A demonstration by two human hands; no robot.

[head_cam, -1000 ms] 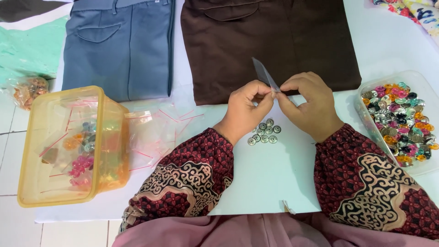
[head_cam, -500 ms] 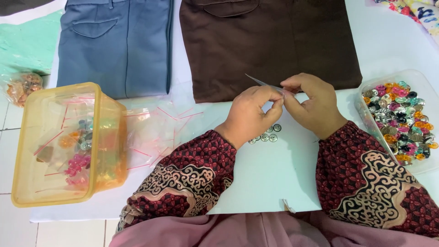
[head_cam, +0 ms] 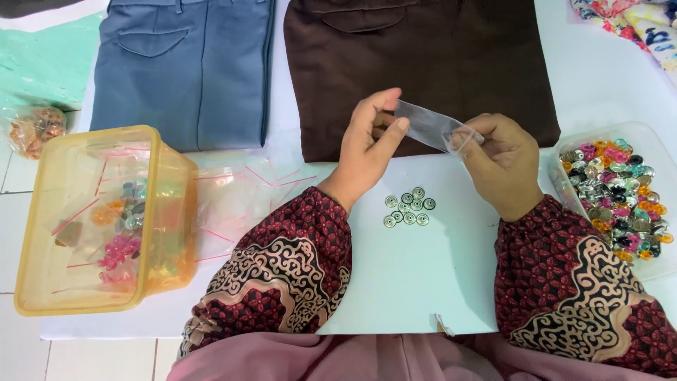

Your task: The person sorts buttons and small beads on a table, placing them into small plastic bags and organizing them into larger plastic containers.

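Meanwhile, at my sewing table, both hands are up over the white sheet [head_cam: 409, 282], stretching a small clear bag [head_cam: 431, 129] between them. Far out to the left of my fingers sits the yellow tub [head_cam: 42, 282], packets of buttons inside; loose clear packets [head_cam: 240, 204] with red strips lie between it and my left sleeve. Beyond those, blue trousers [head_cam: 183, 70] lie flat, well above my fingers.

My left hand [head_cam: 370, 152] pinches one end of the bag, thumb and forefinger closed on the film, the other fingers loosely spread. My right hand [head_cam: 501, 166] grips the other end, fingers curled tight round it. The bag hangs taut in the air between the two grips, just in front of the brown trousers [head_cam: 423, 63]. Whether its mouth is open, I cannot tell.

Directly below my fingers, a small cluster of silver buttons [head_cam: 408, 207] rests on the sheet, apart from both hands. To the right of my right hand stands a clear tray [head_cam: 564, 144] heaped with coloured buttons.

The risks, as I judge them: the film is slick and thin, so a weak pinch could let one end slip. Pulling too hard might tear it. A dropped wrist or sleeve could sweep the silver buttons off the sheet, and my right elbow is near enough to nudge the tray.
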